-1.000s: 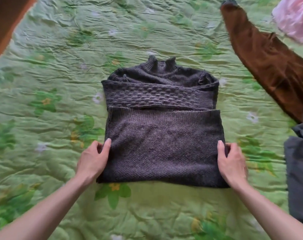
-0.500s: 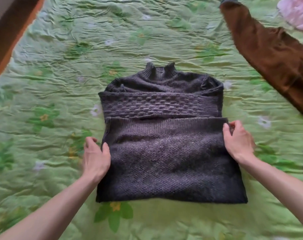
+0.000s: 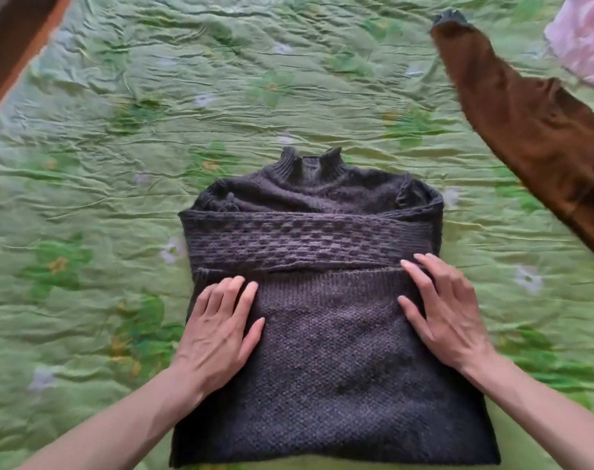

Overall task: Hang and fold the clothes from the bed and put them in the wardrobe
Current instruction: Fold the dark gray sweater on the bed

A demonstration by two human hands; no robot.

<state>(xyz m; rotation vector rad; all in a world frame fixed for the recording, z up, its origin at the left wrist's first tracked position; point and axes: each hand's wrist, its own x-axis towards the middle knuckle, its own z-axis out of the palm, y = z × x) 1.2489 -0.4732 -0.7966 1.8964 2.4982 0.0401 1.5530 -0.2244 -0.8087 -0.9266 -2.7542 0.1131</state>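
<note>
Wooden edge: a brown-orange wooden strip (image 3: 15,59) runs along the far left corner, beside the bed.
Surface: a crumpled, glossy green bedspread with a leaf-and-flower print (image 3: 119,164) covers the whole bed.
Left hand: the left hand (image 3: 217,330) lies flat, palm down, fingers straight and close together, pressing the left part of the folded lower panel.
Task item: a dark grey-purple chunky knitted sweater with a ribbed stand-up collar (image 3: 326,351) lies folded in the middle of the bedspread; a sleeve with a basket-weave pattern crosses it as a band, and the lower panel is folded up to that band's near edge.
Right hand: the right hand (image 3: 448,317) lies flat with fingers straight and slightly spread, fingertips at the top edge of the folded panel.
Brown garment: a rust-brown suede-like sleeve with a dark cuff (image 3: 526,130) stretches diagonally at the right, apart from the sweater.
Pink item: a pale pink, blurred cloth (image 3: 584,39) sits in the far right corner.
Change: half a second ago both hands gripped the sweater's side edges; now they rest on top of it, further inward.
</note>
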